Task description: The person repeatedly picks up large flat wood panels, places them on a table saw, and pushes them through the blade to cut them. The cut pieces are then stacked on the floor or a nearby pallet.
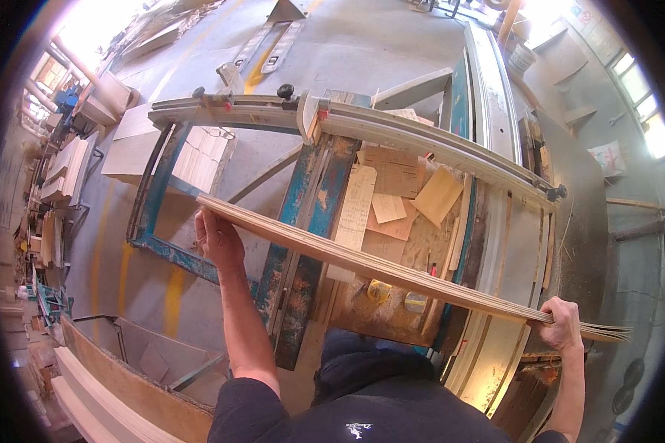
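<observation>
Across the front of me runs a stack of long, thin plywood strips (377, 261), held at both ends. My left hand (219, 238) is closed around its left end, over the teal frame of a sliding saw table. Near the other end my right hand (560, 323) grips the strips, whose tips fan apart beyond it. The stack crosses above the machine, on my side of the long metal fence (428, 137). Beneath and beyond it lie loose wood offcuts (439, 196). Two tape measures, one yellow (379, 292) and one paler (415, 302), rest on the wooden surface close to me.
A teal frame (149, 198) stands at left, with stacked pale boards (129, 151) beyond it. A bin (137, 354) and long planks (103, 395) are at lower left. A pallet jack (277, 48) stands on the floor ahead. Metal rails (495, 103) extend away at right.
</observation>
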`<state>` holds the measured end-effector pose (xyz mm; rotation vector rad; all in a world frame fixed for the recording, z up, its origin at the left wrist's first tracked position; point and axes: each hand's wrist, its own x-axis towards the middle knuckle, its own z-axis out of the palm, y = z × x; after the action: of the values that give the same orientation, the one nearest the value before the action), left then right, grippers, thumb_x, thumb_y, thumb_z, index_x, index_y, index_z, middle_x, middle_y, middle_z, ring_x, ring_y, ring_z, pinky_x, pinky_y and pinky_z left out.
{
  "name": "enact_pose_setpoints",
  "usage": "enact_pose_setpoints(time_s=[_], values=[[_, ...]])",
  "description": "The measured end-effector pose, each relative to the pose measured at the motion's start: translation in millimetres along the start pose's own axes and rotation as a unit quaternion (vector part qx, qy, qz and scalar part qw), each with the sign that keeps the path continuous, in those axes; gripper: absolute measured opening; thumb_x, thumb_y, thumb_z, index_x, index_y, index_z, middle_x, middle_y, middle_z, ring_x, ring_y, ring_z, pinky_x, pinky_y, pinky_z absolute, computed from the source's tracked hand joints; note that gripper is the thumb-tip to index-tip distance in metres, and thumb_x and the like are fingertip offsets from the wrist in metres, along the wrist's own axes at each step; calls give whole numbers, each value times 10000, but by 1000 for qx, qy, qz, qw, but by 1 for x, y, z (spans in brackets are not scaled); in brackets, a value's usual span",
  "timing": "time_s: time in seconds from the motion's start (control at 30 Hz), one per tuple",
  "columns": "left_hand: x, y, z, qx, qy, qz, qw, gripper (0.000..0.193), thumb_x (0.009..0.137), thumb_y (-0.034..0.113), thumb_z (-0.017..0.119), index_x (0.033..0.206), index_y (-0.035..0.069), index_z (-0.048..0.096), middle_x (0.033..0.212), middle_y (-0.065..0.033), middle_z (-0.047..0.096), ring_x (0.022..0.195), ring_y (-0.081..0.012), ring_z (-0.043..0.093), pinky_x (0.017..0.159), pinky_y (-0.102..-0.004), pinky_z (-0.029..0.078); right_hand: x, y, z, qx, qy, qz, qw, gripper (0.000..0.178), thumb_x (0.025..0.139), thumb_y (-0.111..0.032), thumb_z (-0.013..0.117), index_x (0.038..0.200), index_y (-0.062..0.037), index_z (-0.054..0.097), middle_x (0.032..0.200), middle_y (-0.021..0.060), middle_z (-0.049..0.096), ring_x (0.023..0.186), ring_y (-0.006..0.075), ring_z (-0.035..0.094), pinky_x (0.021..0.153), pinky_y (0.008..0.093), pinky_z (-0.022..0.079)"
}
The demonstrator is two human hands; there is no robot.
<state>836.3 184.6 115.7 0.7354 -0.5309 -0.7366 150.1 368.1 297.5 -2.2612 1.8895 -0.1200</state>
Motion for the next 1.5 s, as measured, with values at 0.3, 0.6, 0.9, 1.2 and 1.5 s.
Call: enact_pose_setpoints(time_s=[0.3, 0.6, 0.9, 1.2, 1.5], values=[[-6, -18, 30, 13, -12, 31, 999, 201, 1135, 204, 569, 967, 104, 614, 919, 10, 615, 892, -82, 546, 828, -282, 450, 2, 9, 20, -27, 35, -79, 996, 597, 892, -589, 767, 754, -78, 491, 694, 121, 525, 624, 358, 559, 577, 462, 421], [-11, -18, 33, 16, 20, 23, 999, 194, 1144, 215, 550, 984, 112, 585, 968, -3, 646, 926, -94, 588, 852, -288, 485, 1, 13, 22, -28, 45, -100, 994, 612, 926, -579, 748, 734, -80, 450, 650, 125, 491, 584, 350, 529, 540, 459, 394], [-10, -26, 34, 122, -13, 89, 988, 337, 1148, 429, 493, 1132, 103, 577, 966, -17, 574, 847, -120, 536, 811, -296, 468, 0, 24, 22, -25, 30, -124, 992, 531, 864, -488, 826, 790, -93, 479, 663, 108, 500, 592, 340, 548, 544, 455, 404], [-18, 0, 42, 306, 44, 42, 950, 492, 1154, 420, 486, 1393, 26, 661, 1072, -17, 656, 1034, -115, 613, 976, -288, 488, -1, 23, 21, -37, 35, -128, 991, 524, 858, -483, 823, 777, -102, 472, 675, 80, 508, 598, 315, 550, 556, 441, 410], [-18, 32, 32, 347, -21, -15, 937, 848, 1100, 672, 362, 1471, -62, 567, 1345, -187, 678, 1299, -261, 629, 1166, -429, 452, 2, 25, 22, -22, 52, -141, 988, 560, 855, -501, 831, 722, -101, 461, 663, 101, 499, 591, 339, 543, 550, 451, 413]])
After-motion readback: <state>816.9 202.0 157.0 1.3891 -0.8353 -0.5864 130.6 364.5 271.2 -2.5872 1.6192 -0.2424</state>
